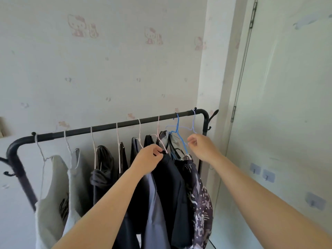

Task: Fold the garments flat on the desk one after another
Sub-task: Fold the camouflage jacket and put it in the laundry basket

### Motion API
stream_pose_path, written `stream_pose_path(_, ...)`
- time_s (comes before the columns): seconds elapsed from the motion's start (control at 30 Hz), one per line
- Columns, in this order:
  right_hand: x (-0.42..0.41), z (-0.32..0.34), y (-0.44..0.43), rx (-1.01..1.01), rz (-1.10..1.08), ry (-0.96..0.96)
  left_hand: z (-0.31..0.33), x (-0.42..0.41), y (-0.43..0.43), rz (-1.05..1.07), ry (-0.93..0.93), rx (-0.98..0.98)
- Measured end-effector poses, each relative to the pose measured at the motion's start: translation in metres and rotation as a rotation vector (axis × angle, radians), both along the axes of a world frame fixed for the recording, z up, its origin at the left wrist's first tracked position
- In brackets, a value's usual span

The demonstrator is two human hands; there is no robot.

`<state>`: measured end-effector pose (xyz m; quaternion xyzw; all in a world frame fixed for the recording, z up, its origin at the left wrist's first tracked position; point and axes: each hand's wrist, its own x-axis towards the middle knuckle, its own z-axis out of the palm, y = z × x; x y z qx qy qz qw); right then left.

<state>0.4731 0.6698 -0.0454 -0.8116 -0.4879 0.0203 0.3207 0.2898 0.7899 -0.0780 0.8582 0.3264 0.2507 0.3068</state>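
Observation:
A black clothes rack (111,126) carries several garments on wire hangers. My left hand (150,158) pinches the shoulder of a dark navy garment (170,180) where it meets a pale pink hanger (161,141). My right hand (202,147) reaches to a light blue hanger (193,123) at the rail's right end, its fingertips curled at the hanger's lower wire. A dark patterned garment (201,203) hangs from a brighter blue hanger (177,128) between my hands. No desk is in view.
Further left on the rail hang two light grey tops (53,186), a black bundled garment (102,169) and other dark pieces. Patterned wallpaper is behind. A white door (287,105) with adhesive hooks (267,176) stands close on the right.

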Motion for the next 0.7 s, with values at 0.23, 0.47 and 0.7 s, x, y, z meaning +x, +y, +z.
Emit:
stream_pose_path(0.23, 0.06, -0.02, 0.068, -0.003, 0.023, 0.112, -0.027, 0.095, 0.027, 0.026, -0.069, -0.183)
stream_pose_path(0.47, 0.095, -0.037, 0.133, -0.018, 0.177, 0.26, -0.04, 0.167, 0.046, 0.19, -0.108, -0.266)
stream_pose_path(0.7, 0.104, -0.056, 0.167, 0.15, 0.244, 0.238, -0.057, 0.183, 0.081, 0.475, -0.005, -0.205)
